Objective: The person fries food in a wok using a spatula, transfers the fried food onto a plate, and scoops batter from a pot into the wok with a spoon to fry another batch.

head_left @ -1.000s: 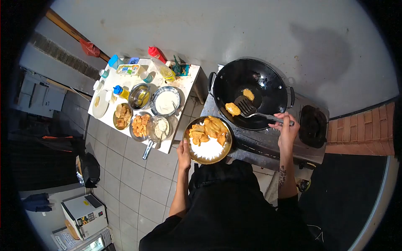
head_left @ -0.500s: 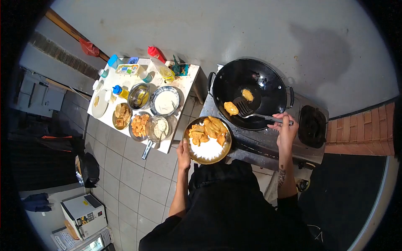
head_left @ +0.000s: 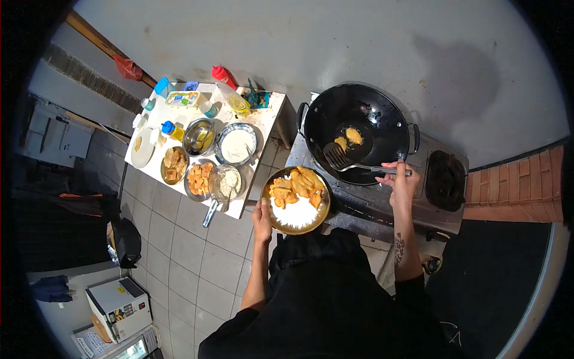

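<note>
My left hand (head_left: 261, 221) grips the rim of a round plate (head_left: 277, 225), whose left part carries several golden fried pieces (head_left: 306, 183) on a white lining. In my right hand (head_left: 399, 181) is the handle of a slotted spatula (head_left: 339, 158), its black blade low inside the black wok (head_left: 323, 119). Two fried pieces lie in the wok: one (head_left: 354, 136) by the middle, the other (head_left: 341, 143) just beyond the blade and partly hidden by it. The plate is held beside the wok's near left side.
The wok sits on a metal stove (head_left: 388, 209) with a second burner (head_left: 447, 180) to its right. On the left, a white table (head_left: 263, 128) bears a bowl of white batter (head_left: 237, 145), orange chunks (head_left: 200, 179), a saucepan (head_left: 227, 182) and several bottles. A grey wall (head_left: 359, 42) stands behind.
The spatula blade has shifted left and toward me in the wok. One fried piece has moved from left of the blade to beyond it, nearer the other piece. The plate stays put.
</note>
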`<state>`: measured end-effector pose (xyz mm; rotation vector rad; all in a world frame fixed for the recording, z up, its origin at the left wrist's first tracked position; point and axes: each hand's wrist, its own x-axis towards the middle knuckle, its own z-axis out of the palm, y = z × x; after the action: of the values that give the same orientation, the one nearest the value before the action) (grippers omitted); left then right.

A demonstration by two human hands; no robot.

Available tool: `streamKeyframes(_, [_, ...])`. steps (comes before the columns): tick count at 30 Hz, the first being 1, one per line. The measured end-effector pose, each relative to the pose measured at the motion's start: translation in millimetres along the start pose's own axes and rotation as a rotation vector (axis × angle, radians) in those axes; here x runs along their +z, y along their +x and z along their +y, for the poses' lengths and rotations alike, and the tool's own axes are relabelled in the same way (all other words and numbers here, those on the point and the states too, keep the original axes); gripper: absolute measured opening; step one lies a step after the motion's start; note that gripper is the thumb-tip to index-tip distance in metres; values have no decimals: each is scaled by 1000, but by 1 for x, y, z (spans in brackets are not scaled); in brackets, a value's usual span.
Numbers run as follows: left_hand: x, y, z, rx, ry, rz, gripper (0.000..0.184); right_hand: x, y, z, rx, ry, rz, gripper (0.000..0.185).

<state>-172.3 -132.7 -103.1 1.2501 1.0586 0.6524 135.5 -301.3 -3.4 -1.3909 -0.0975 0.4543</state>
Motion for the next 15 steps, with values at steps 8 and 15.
streamKeyframes(8, [-3,-4,-1,6,-10,32,37,1,11,-17,-53,66,97,35])
streamKeyframes(15, [-8,-4,-7,9,1,47,38,3,31,-18,-65,10,23,31])
